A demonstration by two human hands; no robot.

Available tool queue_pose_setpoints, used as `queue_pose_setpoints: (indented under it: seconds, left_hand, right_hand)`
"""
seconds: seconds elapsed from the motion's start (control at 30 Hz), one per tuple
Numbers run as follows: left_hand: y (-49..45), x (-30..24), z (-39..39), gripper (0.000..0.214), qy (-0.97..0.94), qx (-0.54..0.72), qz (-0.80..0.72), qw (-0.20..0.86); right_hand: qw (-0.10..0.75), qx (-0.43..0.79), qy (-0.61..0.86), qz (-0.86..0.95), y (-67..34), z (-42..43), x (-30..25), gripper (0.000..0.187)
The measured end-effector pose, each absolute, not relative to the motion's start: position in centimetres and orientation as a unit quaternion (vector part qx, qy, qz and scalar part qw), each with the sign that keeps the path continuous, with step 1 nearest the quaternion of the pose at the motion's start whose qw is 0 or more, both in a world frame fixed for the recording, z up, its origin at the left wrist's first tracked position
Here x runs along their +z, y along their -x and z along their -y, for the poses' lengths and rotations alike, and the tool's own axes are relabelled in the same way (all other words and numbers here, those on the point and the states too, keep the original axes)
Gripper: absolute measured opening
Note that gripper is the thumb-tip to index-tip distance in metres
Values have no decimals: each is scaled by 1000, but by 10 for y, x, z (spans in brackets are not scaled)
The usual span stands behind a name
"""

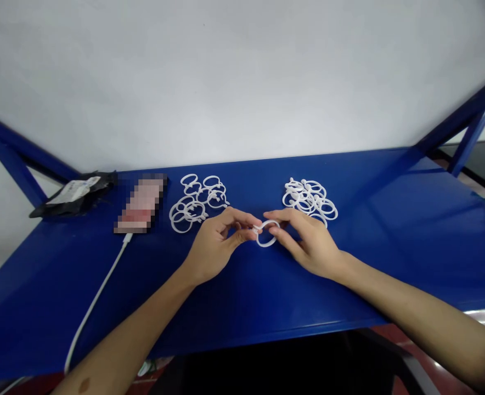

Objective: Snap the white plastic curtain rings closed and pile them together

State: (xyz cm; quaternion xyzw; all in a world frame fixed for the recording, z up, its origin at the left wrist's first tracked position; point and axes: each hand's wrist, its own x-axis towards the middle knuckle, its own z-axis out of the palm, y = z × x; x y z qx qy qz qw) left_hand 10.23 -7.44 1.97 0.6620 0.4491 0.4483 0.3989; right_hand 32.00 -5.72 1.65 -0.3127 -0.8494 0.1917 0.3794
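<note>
1. Nearest to us, below the table edge, is one dark chair (287, 367), partly cut off from our view.
2. One white cord (97, 296) runs over the left side of the blue table (263, 307), near our left arm.
3. We have two hands over the table. Our left hand (209, 247) has its thumb and pointing finger pinched on the left end of one white ring (266, 245).
4. Our right hand (314, 247) has its thumb and pointing finger closed on the ring's right side. The ring is up between our two hands.
5. Just past our hands are two piles of white rings: the left pile (199, 207) and the right pile (305, 198). The rings lie over each other, so we cannot count them for sure. Our right hand seems to hide a bit of the right pile.
6. Left of the left pile is one blurry phone (141, 203), with the cord going into its near end.
7. Past the phone, to the left, is one black bag (63, 209) with one white label (73, 190).
8. At the back we see one pale wall (242, 82).
</note>
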Motion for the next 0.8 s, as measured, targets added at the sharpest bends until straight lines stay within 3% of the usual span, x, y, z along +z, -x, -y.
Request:
queue_pose_setpoints:
  seconds: [0.2, 0.4, 0.63, 0.8]
  left_hand:
    - [-102, 15, 73, 17, -680, 442, -455, 369]
    - [-105, 9, 74, 19, -730, 436, -422, 314]
    - [-110, 5, 75, 23, -771, 412, -423, 239]
    - [-92, 5, 55, 15, -790, 341, -508, 38]
  right_hand:
    - [373, 254, 320, 833, -320, 62, 14, 12]
    - [361, 322, 288, 826, -318, 64, 11, 20]
    - [345, 267, 229, 870, -321, 59, 8, 14]
    - [391, 138, 343, 843, -328, 36, 12, 12]
